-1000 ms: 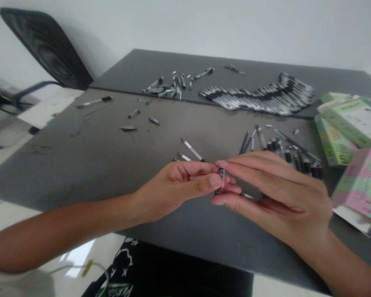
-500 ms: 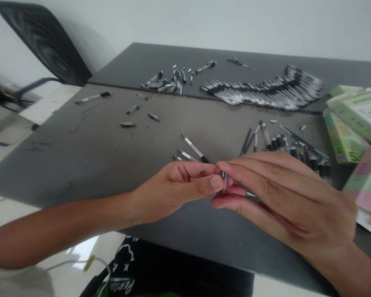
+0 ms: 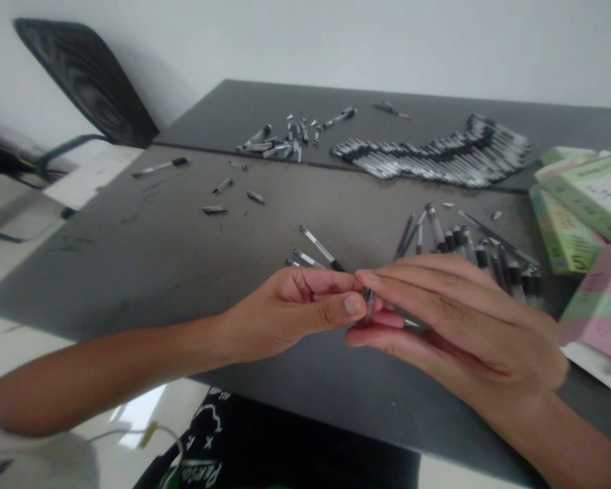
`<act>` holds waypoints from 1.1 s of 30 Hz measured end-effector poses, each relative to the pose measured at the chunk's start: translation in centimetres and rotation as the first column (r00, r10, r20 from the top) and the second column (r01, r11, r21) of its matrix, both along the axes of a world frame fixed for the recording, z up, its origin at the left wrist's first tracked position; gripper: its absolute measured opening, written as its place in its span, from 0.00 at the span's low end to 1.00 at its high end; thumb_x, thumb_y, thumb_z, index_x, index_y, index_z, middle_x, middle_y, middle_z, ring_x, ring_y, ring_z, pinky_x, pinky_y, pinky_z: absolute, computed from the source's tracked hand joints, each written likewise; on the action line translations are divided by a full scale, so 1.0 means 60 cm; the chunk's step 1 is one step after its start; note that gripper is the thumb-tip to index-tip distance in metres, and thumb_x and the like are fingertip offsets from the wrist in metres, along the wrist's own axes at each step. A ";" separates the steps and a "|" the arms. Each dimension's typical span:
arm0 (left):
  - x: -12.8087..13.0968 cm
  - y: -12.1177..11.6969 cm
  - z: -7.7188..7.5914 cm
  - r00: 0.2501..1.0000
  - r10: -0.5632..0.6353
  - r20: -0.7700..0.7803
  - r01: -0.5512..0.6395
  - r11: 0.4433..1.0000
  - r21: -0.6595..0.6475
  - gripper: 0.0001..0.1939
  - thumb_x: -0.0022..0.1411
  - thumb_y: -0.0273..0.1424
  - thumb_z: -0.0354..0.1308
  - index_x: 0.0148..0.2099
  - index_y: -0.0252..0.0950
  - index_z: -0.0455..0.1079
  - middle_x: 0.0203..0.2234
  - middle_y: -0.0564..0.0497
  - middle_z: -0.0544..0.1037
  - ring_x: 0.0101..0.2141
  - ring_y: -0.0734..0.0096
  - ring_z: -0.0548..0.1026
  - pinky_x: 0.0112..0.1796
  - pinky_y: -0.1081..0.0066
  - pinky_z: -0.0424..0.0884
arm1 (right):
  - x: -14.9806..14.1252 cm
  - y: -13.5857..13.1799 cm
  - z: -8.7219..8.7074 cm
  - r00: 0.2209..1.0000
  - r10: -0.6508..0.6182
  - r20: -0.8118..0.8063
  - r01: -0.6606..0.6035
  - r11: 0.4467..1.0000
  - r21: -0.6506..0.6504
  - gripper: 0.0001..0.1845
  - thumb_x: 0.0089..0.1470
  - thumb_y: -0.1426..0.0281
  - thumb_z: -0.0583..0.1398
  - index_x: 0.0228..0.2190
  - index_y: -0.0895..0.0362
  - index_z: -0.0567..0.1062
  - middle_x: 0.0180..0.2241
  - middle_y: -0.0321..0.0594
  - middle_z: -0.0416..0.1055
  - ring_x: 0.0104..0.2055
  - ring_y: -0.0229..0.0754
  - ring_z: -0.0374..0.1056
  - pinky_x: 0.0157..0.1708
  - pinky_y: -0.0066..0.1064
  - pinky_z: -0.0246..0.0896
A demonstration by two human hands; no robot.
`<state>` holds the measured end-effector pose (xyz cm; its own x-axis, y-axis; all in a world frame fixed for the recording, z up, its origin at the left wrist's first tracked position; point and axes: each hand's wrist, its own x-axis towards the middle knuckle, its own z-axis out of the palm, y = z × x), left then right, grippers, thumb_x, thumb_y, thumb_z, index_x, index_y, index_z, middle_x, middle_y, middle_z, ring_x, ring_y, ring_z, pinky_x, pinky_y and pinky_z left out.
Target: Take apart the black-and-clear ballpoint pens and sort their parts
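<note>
Above the table's near part, my left hand (image 3: pixel 305 309) pinches a small clear-and-dark pen piece (image 3: pixel 369 299) between thumb and fingers. My right hand (image 3: pixel 463 319) meets it there, its fingertips at the piece's upper end and its thumb just below. Most of the piece is hidden by the fingers, so its exact kind cannot be made out. A thin pale tip (image 3: pixel 411 323) shows by the right hand's fingers. Just beyond the left hand lie several pens (image 3: pixel 320 246) with black grips, partly covered by the hand.
Beyond my right hand lie several pen barrels (image 3: pixel 458 238). A long row of clear pens (image 3: pixel 428 159) spans the back, with a heap of pen parts (image 3: pixel 280 144) to its left. Green and pink boxes (image 3: pixel 603 292) stand at right. A black chair (image 3: pixel 81 78) is at left.
The view has shifted slightly. Both hands keep nearly the same hold on the pen piece, with only small finger movement.
</note>
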<state>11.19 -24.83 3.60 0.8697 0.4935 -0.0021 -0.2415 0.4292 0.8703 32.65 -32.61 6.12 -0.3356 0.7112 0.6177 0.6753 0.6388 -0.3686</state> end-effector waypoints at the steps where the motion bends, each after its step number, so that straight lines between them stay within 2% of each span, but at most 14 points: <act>1: 0.000 0.000 0.001 1.000 -0.001 -0.003 0.001 1.000 0.008 0.09 0.74 0.34 0.67 0.49 0.37 0.86 0.42 0.46 0.88 0.43 0.68 0.85 0.48 0.71 0.78 | 0.000 0.001 -0.004 0.999 0.004 -0.036 -0.004 1.000 0.005 0.26 0.61 0.66 0.72 0.60 0.52 0.80 0.48 0.43 0.86 0.49 0.48 0.82 0.54 0.41 0.79; 4: -0.001 0.000 0.005 1.000 -0.019 -0.023 0.020 0.999 0.037 0.10 0.74 0.36 0.67 0.48 0.37 0.87 0.44 0.45 0.89 0.45 0.66 0.86 0.49 0.70 0.78 | 0.001 0.002 -0.016 0.995 0.021 -0.102 -0.017 0.999 0.039 0.33 0.61 0.65 0.73 0.65 0.51 0.75 0.48 0.42 0.86 0.48 0.46 0.81 0.53 0.41 0.79; 9: -0.003 0.000 0.007 0.999 -0.015 -0.047 0.019 0.996 0.085 0.12 0.72 0.39 0.69 0.48 0.38 0.87 0.41 0.45 0.89 0.42 0.65 0.85 0.46 0.70 0.80 | 0.001 -0.003 -0.014 0.999 0.023 -0.023 -0.022 0.999 0.038 0.19 0.66 0.63 0.68 0.56 0.55 0.82 0.48 0.43 0.85 0.52 0.45 0.79 0.53 0.38 0.79; 11: -0.003 -0.001 0.007 0.999 -0.003 -0.032 0.006 0.996 0.089 0.11 0.71 0.39 0.69 0.48 0.39 0.87 0.40 0.46 0.88 0.41 0.67 0.85 0.46 0.71 0.79 | 0.001 -0.005 -0.010 1.000 0.014 0.016 -0.014 0.999 0.047 0.16 0.68 0.64 0.66 0.54 0.57 0.83 0.48 0.45 0.86 0.52 0.45 0.79 0.54 0.37 0.79; 15: -0.001 -0.002 0.009 1.000 -0.013 0.007 0.013 0.997 0.071 0.09 0.72 0.36 0.69 0.48 0.39 0.87 0.38 0.48 0.88 0.40 0.71 0.83 0.46 0.74 0.78 | 0.001 -0.006 -0.003 0.999 -0.001 0.051 -0.004 0.996 0.087 0.14 0.69 0.67 0.65 0.53 0.58 0.83 0.47 0.45 0.86 0.52 0.44 0.80 0.55 0.34 0.79; 22: -0.006 -0.004 0.018 0.998 -0.050 -0.040 0.051 0.998 0.040 0.09 0.71 0.37 0.70 0.46 0.39 0.88 0.33 0.52 0.86 0.35 0.75 0.80 0.43 0.77 0.76 | 0.000 -0.011 0.015 0.999 0.018 0.027 -0.019 0.999 0.043 0.14 0.66 0.67 0.68 0.52 0.54 0.84 0.46 0.41 0.87 0.49 0.42 0.81 0.53 0.31 0.81; 30: -0.006 -0.003 0.017 0.997 -0.038 -0.071 0.040 0.999 0.031 0.10 0.68 0.38 0.72 0.43 0.36 0.87 0.31 0.51 0.86 0.33 0.75 0.80 0.42 0.76 0.76 | 0.000 -0.014 0.016 0.998 0.054 0.041 -0.057 0.996 0.072 0.10 0.67 0.71 0.67 0.49 0.57 0.84 0.47 0.41 0.87 0.51 0.40 0.81 0.56 0.28 0.78; 33: -0.008 -0.003 0.019 0.997 -0.029 -0.068 0.032 0.998 0.049 0.08 0.67 0.36 0.73 0.42 0.36 0.87 0.31 0.50 0.87 0.32 0.74 0.82 0.41 0.76 0.78 | -0.002 -0.013 0.016 0.998 0.058 -0.005 -0.058 0.998 0.038 0.13 0.65 0.70 0.69 0.51 0.56 0.84 0.47 0.40 0.87 0.51 0.41 0.82 0.55 0.29 0.79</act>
<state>10.72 -25.02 4.76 0.8831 0.4677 -0.0368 -0.1694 0.3910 0.9047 32.51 -33.37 7.08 -0.3713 0.6667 0.6462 0.6344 0.6903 -0.3477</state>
